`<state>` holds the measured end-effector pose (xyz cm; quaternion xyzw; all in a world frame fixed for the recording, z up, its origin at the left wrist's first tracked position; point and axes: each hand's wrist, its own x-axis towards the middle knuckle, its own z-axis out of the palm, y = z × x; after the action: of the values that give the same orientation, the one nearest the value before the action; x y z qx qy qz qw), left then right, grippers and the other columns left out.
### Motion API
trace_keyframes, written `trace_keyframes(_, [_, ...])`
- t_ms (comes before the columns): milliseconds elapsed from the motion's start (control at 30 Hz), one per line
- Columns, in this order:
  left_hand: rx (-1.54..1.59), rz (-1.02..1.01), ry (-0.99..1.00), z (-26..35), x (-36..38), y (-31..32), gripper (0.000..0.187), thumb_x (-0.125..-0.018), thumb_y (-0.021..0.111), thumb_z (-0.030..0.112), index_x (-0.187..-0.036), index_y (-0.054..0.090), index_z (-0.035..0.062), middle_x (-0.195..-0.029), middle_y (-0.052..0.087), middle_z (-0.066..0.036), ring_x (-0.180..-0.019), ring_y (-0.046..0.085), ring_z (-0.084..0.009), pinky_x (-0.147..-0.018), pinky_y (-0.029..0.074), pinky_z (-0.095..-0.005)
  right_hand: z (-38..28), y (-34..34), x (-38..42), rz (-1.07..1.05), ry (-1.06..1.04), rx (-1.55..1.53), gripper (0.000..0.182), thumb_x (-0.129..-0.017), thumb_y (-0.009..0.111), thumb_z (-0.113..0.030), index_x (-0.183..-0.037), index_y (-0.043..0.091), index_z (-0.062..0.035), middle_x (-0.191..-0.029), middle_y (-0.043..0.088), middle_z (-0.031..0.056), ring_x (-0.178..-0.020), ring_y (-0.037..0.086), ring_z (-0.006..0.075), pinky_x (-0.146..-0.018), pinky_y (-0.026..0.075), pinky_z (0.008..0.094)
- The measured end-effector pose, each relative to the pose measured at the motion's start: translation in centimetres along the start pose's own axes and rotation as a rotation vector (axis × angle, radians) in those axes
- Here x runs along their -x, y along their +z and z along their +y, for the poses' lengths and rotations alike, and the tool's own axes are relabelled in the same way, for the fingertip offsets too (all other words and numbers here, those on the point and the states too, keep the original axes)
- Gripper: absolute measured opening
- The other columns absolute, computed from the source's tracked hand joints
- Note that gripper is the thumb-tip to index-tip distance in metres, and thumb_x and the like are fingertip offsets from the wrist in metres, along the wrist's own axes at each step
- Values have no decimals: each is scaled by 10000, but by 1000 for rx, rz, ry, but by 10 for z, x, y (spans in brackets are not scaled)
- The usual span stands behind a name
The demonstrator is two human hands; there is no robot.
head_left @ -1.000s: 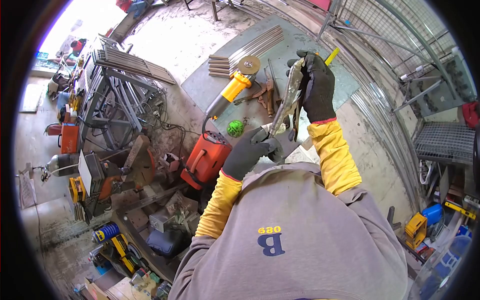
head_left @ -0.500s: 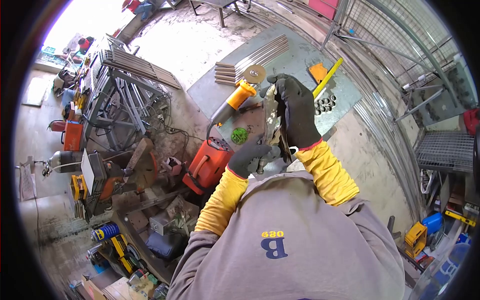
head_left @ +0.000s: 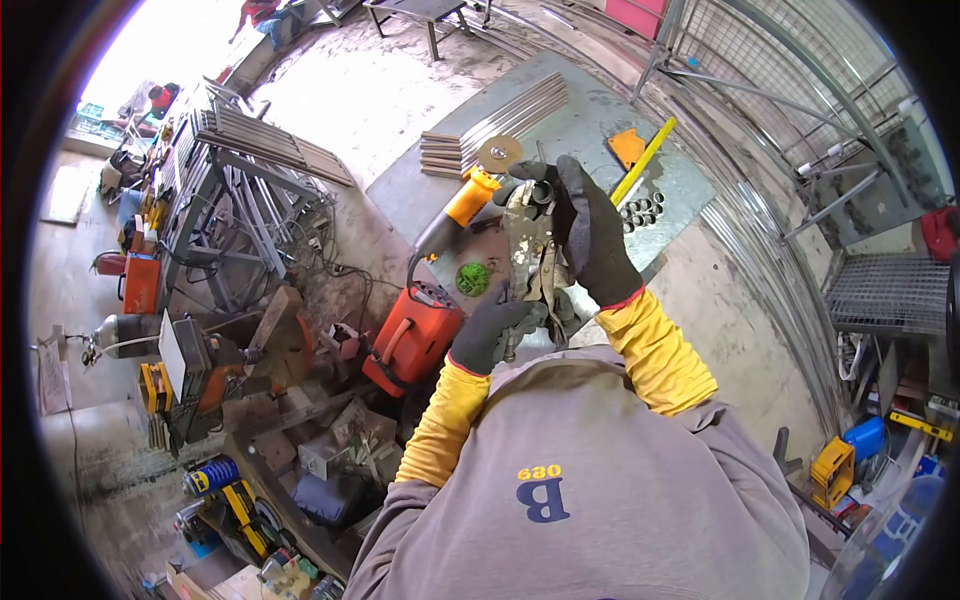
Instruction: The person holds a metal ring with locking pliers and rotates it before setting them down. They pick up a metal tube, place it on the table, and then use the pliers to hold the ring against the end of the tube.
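A worn metal clamp-like tool is held upright between my gloved hands, with a short round metal piece at its upper end. My left hand is closed around the tool's lower handle. Dark-gloved, my right hand has its fingers around the upper end and the round piece. Just left of the tool lies an orange angle grinder with a round disc. Below the grinder is a round green object. Several short rings sit right of my right hand.
The grey metal table bears thin metal bars, an orange triangular piece and a yellow bar. An orange case stands left of my left hand. A rack of metal lengths and a person are farther left.
The tool has turned so its broad side shows, and the round piece at its top has come into view. My right hand has shifted and turned around it. The view has moved slightly.
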<state>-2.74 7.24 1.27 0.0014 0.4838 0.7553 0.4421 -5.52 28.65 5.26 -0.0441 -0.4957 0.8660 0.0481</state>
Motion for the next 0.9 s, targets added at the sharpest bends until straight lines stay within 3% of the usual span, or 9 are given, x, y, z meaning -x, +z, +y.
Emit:
trace_keyframes(67, [-10, 15, -4, -4, -2, -6, 474, -993, 690, 172, -1419, 586, -5, -1150, 710, -54, -959, 668, -127, -857, 554, -296, -1, 1, 1, -49, -94, 83, 618, -1192, 310, -461, -1436, 580, 39, -1243, 739, 203, -1120, 703, 246, -1038, 540, 386])
trace_keyframes(267, [-114, 54, 50, 2, 2, 9, 437, -991, 714, 179, -1374, 610, -2, -1067, 709, -54, -855, 666, -128, -739, 552, -285, -8, 5, 4, -64, -54, 129, 633, -1196, 294, -450, -1470, 549, 60, -1297, 722, 245, -1190, 709, 268, -1090, 540, 391])
trace_keyframes(367, [-95, 1, 62, 16, 11, 28, 418, -998, 691, 183, -1359, 605, -9, -1034, 700, -59, -851, 661, -142, -736, 545, -299, -10, 7, 6, -78, -43, 122, 643, -1199, 276, -441, -1481, 535, 75, -1295, 724, 247, -1181, 716, 273, -1085, 547, 380])
trace_keyframes(533, [-65, -56, 90, -13, -6, -2, 363, -985, 734, 241, -1247, 675, -3, -1047, 714, -51, -884, 654, -130, -791, 531, -291, -7, 3, 4, -105, -64, 156, 641, -1199, 277, -438, -1485, 532, 76, -1278, 732, 246, -1174, 720, 275, -1076, 553, 378])
trace_keyframes(600, [-53, -89, 84, -16, -6, -2, 363, -983, 733, 238, -1246, 675, -5, -1044, 712, -52, -882, 654, -132, -788, 530, -292, -7, 5, 5, -96, 44, -99, 622, -1197, 296, -430, -1487, 533, 67, -1281, 731, 247, -1166, 721, 277, -1067, 554, 375])
trace_keyframes(667, [-43, 80, 131, -13, 1, 12, 358, -987, 726, 217, -1258, 667, -10, -1039, 708, -53, -870, 649, -129, -771, 534, -305, 0, -3, 2, -103, 23, -34, 613, -1195, 315, -429, -1485, 538, 63, -1283, 730, 242, -1158, 720, 267, -1057, 555, 370])
trace_keyframes(800, [-59, 68, 119, -4, 1, 12, 359, -988, 724, 189, -1273, 653, -18, -1049, 710, -58, -871, 648, -126, -764, 540, -308, -1, 0, 4, -62, -37, 40, 589, -1183, 387, -424, -1478, 556, 57, -1276, 734, 191, -1127, 712, 230, -1023, 555, 351])
trace_keyframes(867, [54, -309, 175, -5, -5, 5, 328, -999, 713, 183, -1254, 661, -16, -1007, 713, -60, -857, 658, -130, -753, 547, -316, -5, 6, 6, -79, -51, 27, 579, -1178, 414, -417, -1476, 565, 56, -1268, 733, 162, -1120, 704, 206, -1018, 550, 340])
trace_keyframes(900, [53, -309, 177, -12, -8, -1, 328, -999, 713, 183, -1254, 661, -16, -1007, 713, -60, -857, 658, -130, -753, 547, -316, -10, 10, 8, -96, -68, 13, 570, -1172, 441, -410, -1473, 573, 56, -1260, 732, 133, -1114, 696, 183, -1013, 545, 330])
